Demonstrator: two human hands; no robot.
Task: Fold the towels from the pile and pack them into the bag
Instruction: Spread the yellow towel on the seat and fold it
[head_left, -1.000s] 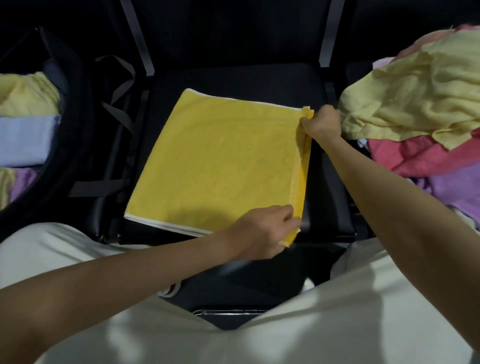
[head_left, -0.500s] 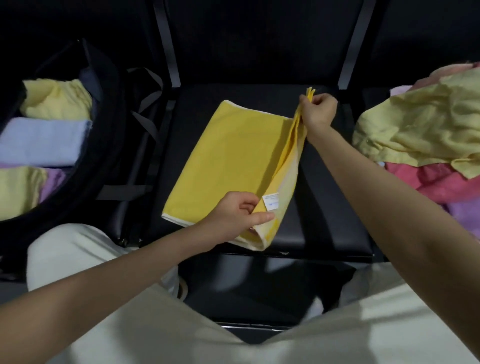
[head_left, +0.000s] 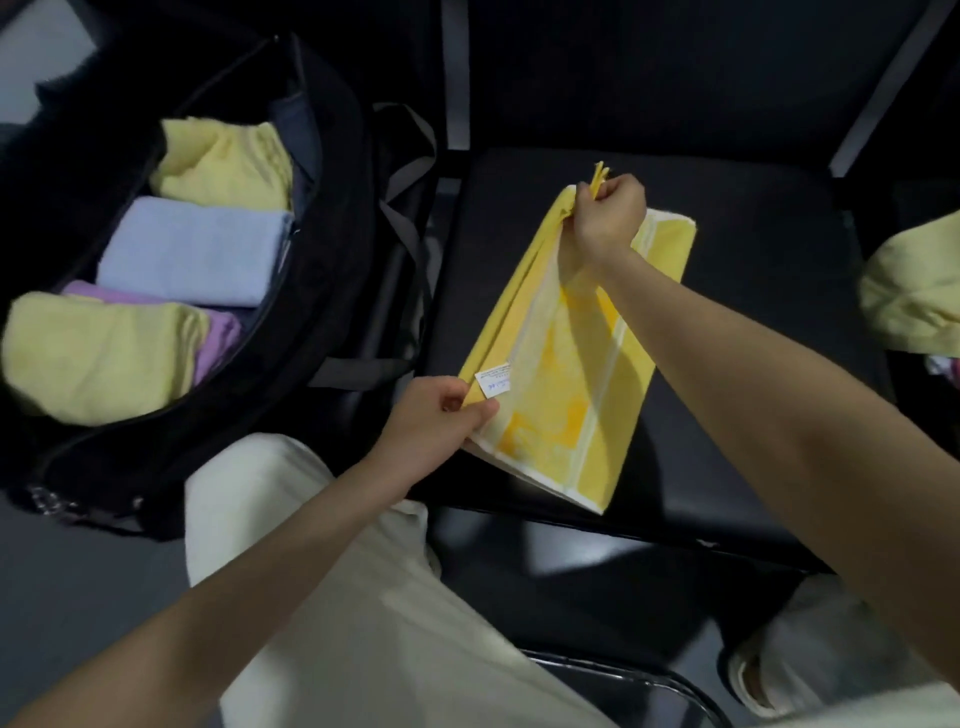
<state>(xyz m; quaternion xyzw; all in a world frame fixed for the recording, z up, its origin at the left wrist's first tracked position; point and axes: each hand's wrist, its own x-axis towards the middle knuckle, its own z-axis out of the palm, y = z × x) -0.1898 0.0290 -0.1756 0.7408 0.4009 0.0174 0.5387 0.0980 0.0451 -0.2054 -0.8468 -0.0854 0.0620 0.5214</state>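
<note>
Yellow terry towel (head_left: 561, 374), half folded with pale hems and a white care label (head_left: 493, 383), lies slanted on the black padded seat (head_left: 753, 322), its far corner pinched in the right hand (head_left: 605, 221) and near corner pinched by the left hand (head_left: 441, 415), beside the open black fabric bag (head_left: 332, 260) holding folded towels.

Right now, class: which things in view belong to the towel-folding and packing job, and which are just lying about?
Part of the job:
yellow towel, pinched by the left hand and right hand
black bag, open, with folded towels inside
towel pile at the right edge

Just lying about:
black seat under the towel
white care label on the towel
</note>
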